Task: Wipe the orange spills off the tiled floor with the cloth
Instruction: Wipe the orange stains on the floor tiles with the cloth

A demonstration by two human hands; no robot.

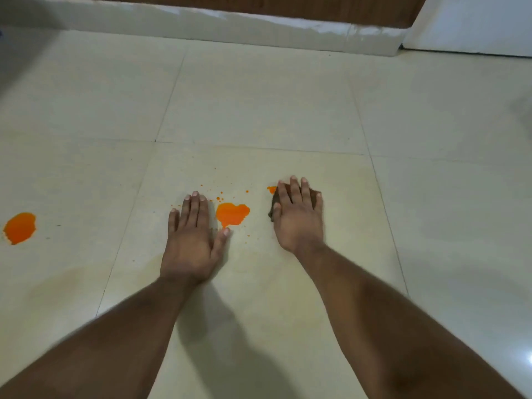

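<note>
- Nearest us, both forearms reach forward over the tiled floor [259,105], and both palms lie on the one tile between the grout lines.
- Our left hand [192,234] lies flat and bare on the floor, fingers close together and the thumb spread towards the middle spill [232,213], its tip just beside the drip at the spill's near edge. It holds nothing; we judge it a brace for our weight.
- Our right hand [296,214] presses flat, fingers slightly fanned, on the dark cloth [316,195], which is bunched small under the palm and shows only at the hand's edges.
- Just past that hand's far left fingertips, a small orange spot [271,189] touches the cloth's edge.
- Between the hands sits the middle spill, with fine droplets [221,192] scattered beyond it.
- Well off towards the left edge of the floor lies a third orange spill [19,227], untouched.
- Farthest away, a pale skirting [201,27] runs along the wall.
- We judge the step in hand to be the stroke from the small spot leftward into the middle spill. To do it well we should keep the palm's weight over the cloth, draw the liquid inward from the rim rather than push it out, and lift the left thumb clear first.
- The faint yellowish film on this tile suggests a second pass with a clean fold.
</note>
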